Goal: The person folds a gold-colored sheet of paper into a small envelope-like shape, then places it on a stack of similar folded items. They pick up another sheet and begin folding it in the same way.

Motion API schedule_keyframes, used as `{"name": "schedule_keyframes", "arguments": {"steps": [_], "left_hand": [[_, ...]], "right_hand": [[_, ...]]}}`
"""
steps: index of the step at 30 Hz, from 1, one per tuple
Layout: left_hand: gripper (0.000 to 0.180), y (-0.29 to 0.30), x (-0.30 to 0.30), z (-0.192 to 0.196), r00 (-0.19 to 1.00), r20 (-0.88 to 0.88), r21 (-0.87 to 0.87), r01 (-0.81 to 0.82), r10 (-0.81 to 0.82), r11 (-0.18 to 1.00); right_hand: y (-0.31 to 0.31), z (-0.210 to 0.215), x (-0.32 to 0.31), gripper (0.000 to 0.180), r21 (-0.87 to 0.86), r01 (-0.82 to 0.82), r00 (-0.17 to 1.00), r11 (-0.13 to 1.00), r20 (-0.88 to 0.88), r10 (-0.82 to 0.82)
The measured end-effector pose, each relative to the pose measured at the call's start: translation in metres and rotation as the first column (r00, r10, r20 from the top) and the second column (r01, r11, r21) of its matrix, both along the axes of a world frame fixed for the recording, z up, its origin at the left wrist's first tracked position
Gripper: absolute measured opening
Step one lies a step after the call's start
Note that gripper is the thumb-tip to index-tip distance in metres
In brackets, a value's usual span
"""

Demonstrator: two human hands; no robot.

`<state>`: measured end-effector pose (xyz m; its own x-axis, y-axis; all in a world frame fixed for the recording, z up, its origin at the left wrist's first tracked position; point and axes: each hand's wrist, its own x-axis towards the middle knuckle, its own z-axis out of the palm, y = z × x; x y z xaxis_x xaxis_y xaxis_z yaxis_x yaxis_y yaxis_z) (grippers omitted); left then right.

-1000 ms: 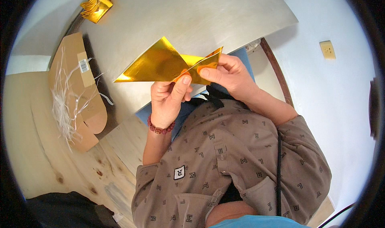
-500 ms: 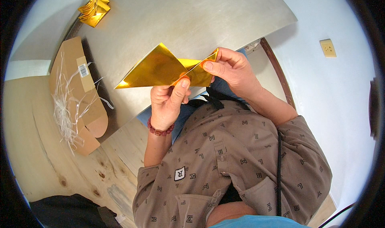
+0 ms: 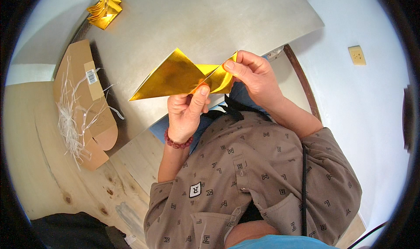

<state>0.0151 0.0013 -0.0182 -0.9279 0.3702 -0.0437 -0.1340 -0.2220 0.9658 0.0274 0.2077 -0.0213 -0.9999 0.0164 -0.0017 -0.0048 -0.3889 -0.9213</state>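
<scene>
Clearly, our left hand (image 3: pixel 186 115) and right hand (image 3: pixel 259 79) pinch the gold paper (image 3: pixel 169 79); we see a barcode label (image 3: pixel 91 77) on cardboard (image 3: pixel 101 125), letters (image 3: pixel 195 190) on our shirt (image 3: pixel 258 161).

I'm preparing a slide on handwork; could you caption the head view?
Left hand and right hand pinch a folded gold sheet at a grey table.
</scene>
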Motion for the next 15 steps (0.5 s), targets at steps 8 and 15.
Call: {"name": "schedule_keyframes", "arguments": {"steps": [8, 15], "left_hand": [[0.018, -0.013, 0.003, 0.004, 0.997, 0.021, -0.029, -0.070, 0.071, 0.997], [0.020, 0.000, -0.007, 0.007, 0.995, 0.055, 0.057, -0.087, 0.084, 0.995]], "right_hand": [[0.042, 0.007, -0.023, 0.024, 0.053, 0.189, 0.981, 0.981, -0.048, -0.187], [0.009, 0.008, -0.002, 0.031, -0.014, -0.186, 0.979, 0.983, 0.085, 0.186]]}}
